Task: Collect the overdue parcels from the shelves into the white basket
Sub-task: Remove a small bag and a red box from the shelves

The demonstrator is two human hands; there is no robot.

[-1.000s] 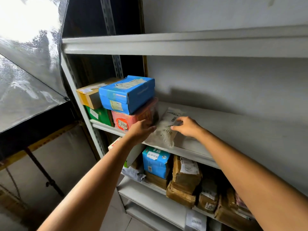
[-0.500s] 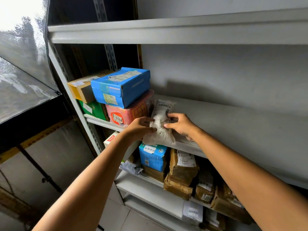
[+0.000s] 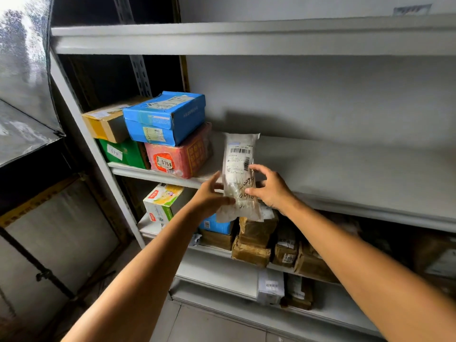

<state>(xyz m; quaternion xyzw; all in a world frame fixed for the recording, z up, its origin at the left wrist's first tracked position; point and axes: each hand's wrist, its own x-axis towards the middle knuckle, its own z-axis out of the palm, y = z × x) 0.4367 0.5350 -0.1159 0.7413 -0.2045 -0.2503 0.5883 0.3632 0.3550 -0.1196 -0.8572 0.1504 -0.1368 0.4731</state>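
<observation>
White parcel (image 3: 238,169) upright just right of the red box (image 3: 181,154), over the shelf (image 3: 357,208) edge, pinched either side by left hand (image 3: 209,196) and right hand (image 3: 269,187); best lifted clear with both grips firm.

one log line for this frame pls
phase: parcel pickup | left hand: grips white bag parcel | right hand: grips same parcel | parcel: upright, label facing camera, in front of middle shelf

Arms outstretched; left hand (image 3: 208,197) and right hand (image 3: 271,190) pinch parcel (image 3: 238,154)
</observation>
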